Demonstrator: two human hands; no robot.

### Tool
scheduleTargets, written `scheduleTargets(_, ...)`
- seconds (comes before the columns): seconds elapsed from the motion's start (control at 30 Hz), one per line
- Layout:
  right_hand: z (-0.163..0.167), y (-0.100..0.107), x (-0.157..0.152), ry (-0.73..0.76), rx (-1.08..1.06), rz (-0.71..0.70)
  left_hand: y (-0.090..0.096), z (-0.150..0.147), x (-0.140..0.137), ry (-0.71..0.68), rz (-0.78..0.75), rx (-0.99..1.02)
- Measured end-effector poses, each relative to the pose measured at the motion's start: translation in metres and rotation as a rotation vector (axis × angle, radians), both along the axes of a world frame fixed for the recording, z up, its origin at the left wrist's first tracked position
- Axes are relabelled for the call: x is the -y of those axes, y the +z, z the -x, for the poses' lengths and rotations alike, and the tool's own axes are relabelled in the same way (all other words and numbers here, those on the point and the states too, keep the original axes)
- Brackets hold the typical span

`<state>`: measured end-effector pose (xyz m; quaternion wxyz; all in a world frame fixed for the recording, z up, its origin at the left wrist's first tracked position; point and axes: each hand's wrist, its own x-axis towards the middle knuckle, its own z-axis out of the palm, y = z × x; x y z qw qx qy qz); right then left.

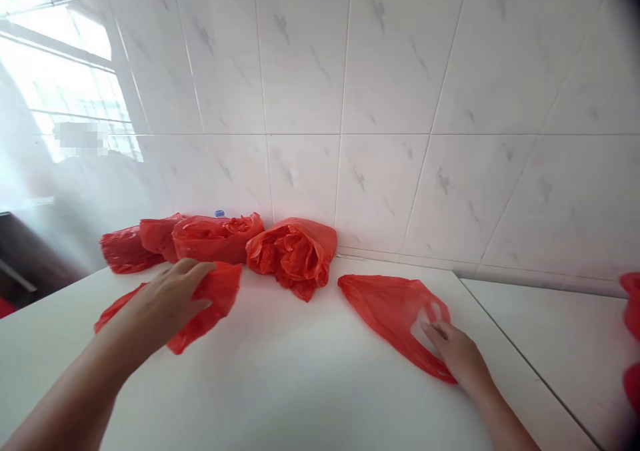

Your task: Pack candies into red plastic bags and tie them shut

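Note:
My left hand [173,297] is over a red plastic bag [220,301] lying on the left of the white tabletop [280,384]. Its thumb and fingers are spread apart, and part of that bag is hidden beneath the hand and wrist. On the right, a second red plastic bag [385,304] lies flattened, its handle loops toward me. At those handles my right hand [457,351] has its fingers closed, pinching the thin plastic; the exact grip is partly hidden.
Against the tiled wall [305,91] sits a bunched red bag [295,251]. Left of it is a row of rolled red bags [215,234], with a small blue cap [219,213] behind. A seam [520,357] crosses the tabletop at right. Red items [633,304] show at the right edge.

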<state>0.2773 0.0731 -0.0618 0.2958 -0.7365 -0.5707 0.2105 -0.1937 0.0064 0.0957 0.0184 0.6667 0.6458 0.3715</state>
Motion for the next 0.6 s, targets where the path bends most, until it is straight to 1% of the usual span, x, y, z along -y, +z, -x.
scheduleTargets(0.03,0.005,0.004,0.002,-0.003,-0.006,0.008,-0.003,0.003,-0.003,0.046,0.013,-0.167)
scheduleTargets(0.07,0.010,0.007,0.004,-0.005,-0.014,0.016,-0.007,0.002,-0.006,0.041,0.036,-0.247)
scheduleTargets(0.1,0.015,0.010,0.005,-0.002,-0.020,0.027,-0.012,-0.003,-0.009,-0.006,0.058,-0.286)
scheduleTargets(0.13,0.021,0.012,0.007,0.004,-0.021,0.035,-0.018,-0.013,-0.013,-0.090,0.078,-0.276)
scheduleTargets(0.17,0.027,0.013,0.007,0.017,-0.017,0.039,-0.025,-0.025,-0.017,-0.201,0.114,-0.235)
scheduleTargets(0.23,0.041,0.013,0.008,0.045,0.003,0.041,-0.041,-0.059,-0.025,-0.439,0.243,-0.077)
scheduleTargets(0.27,0.049,0.013,0.009,0.058,0.009,0.034,-0.052,-0.078,-0.029,-0.545,0.359,0.024)
scheduleTargets(0.33,0.067,0.012,0.013,0.096,0.003,0.013,-0.075,-0.118,-0.037,-0.709,0.564,0.298)
scheduleTargets(0.37,0.077,0.013,0.016,0.124,-0.011,-0.001,-0.087,-0.137,-0.041,-0.756,0.639,0.450)
scheduleTargets(0.43,0.095,0.017,0.024,0.202,-0.052,-0.021,-0.109,-0.171,-0.046,-0.767,0.664,0.553)
scheduleTargets(0.5,0.111,0.023,0.033,0.324,-0.134,-0.018,-0.125,-0.195,-0.048,-0.769,0.668,0.644)
scheduleTargets(0.57,0.122,0.026,0.040,0.448,-0.250,-0.037,-0.135,-0.207,-0.049,-0.774,0.680,0.722)
scheduleTargets(0.6,0.126,0.026,0.041,0.487,-0.287,-0.069,-0.137,-0.209,-0.049,-0.774,0.687,0.755)
